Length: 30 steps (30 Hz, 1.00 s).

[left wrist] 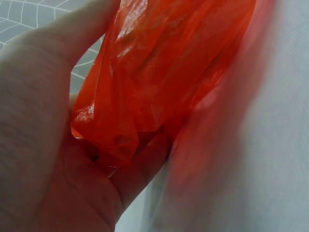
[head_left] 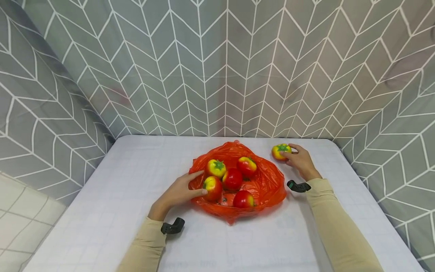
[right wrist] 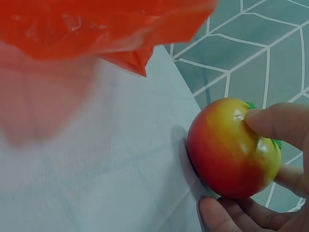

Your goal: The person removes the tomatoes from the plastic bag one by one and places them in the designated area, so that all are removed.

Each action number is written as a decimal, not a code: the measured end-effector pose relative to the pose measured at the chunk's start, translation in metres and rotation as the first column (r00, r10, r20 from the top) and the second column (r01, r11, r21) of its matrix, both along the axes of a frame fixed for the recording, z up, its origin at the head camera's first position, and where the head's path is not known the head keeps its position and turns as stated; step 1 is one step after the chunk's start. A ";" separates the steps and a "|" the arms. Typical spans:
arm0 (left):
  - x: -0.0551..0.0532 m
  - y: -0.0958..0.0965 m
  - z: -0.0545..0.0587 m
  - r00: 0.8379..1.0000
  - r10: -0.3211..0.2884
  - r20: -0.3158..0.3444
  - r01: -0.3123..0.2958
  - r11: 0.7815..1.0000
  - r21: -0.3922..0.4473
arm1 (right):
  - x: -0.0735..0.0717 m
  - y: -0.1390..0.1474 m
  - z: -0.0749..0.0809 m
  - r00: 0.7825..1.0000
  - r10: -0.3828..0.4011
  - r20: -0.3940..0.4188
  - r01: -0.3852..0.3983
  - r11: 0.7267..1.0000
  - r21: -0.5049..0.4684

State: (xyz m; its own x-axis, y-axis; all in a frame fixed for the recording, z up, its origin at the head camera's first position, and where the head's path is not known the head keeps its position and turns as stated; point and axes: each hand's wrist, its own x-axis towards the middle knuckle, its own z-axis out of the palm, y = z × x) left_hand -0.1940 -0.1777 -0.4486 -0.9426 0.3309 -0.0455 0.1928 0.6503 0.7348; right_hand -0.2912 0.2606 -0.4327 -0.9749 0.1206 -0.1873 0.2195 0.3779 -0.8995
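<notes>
A red plastic bag (head_left: 266, 181) lies spread wide on the table, with several red-and-yellow tomatoes inside, among them a red tomato (head_left: 232, 179) in the middle. My left hand (head_left: 178, 192) holds the bag's left rim, thumb and fingers either side of the film, close to one tomato (head_left: 213, 188). In the left wrist view the crumpled film (left wrist: 159, 72) hides some fingertips. Right of the bag, my right hand (head_left: 301, 162) grips a single tomato (right wrist: 231, 150) with a green leafy top, thumb above and fingers below. That tomato sits low at the tabletop.
The white-covered table (head_left: 136, 166) has its far edge just beyond the bag and the single tomato. Behind and beside it hangs a grey curtain (head_left: 214, 87) with white chevron lines. A black device (head_left: 172, 226) is worn at each wrist.
</notes>
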 end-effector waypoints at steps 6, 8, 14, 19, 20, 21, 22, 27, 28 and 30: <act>0.001 0.000 -0.002 1.000 -0.004 -0.001 0.004 1.000 0.010 | 0.001 0.004 -0.001 1.000 0.006 -0.002 -0.006 1.000 -0.020; 0.001 0.000 -0.002 1.000 -0.006 -0.007 0.006 1.000 0.008 | 0.001 0.005 0.000 1.000 0.003 -0.006 -0.003 0.999 -0.032; 0.001 0.001 0.000 1.000 -0.004 -0.014 0.004 1.000 0.007 | 0.002 0.006 0.002 1.000 0.000 -0.019 -0.001 0.998 -0.056; 0.001 0.000 -0.001 1.000 -0.008 -0.018 0.009 1.000 0.004 | 0.002 0.006 0.001 1.000 0.003 -0.020 -0.004 0.998 -0.065; 0.001 0.000 -0.002 1.000 -0.009 -0.019 0.009 1.000 0.005 | 0.002 0.006 0.001 1.000 0.004 -0.021 -0.005 0.998 -0.065; 0.001 0.000 -0.002 1.000 -0.009 -0.020 0.009 1.000 0.005 | 0.002 0.006 0.001 1.000 0.006 -0.022 -0.007 0.998 -0.066; 0.001 0.000 -0.002 1.000 -0.009 -0.020 0.009 1.000 0.006 | 0.002 0.005 0.001 1.000 0.005 -0.020 -0.006 0.998 -0.066; 0.002 0.000 -0.003 1.000 -0.007 -0.024 0.007 1.000 0.002 | 0.003 0.006 0.001 1.000 0.003 -0.021 -0.005 0.997 -0.072; 0.002 0.000 -0.003 1.000 -0.007 -0.025 0.007 1.000 0.001 | 0.003 0.006 0.001 1.000 0.002 -0.022 -0.003 0.997 -0.076; 0.002 0.000 -0.002 1.000 -0.005 -0.027 0.005 1.000 -0.002 | 0.004 0.007 0.001 1.000 0.001 -0.025 -0.003 0.997 -0.081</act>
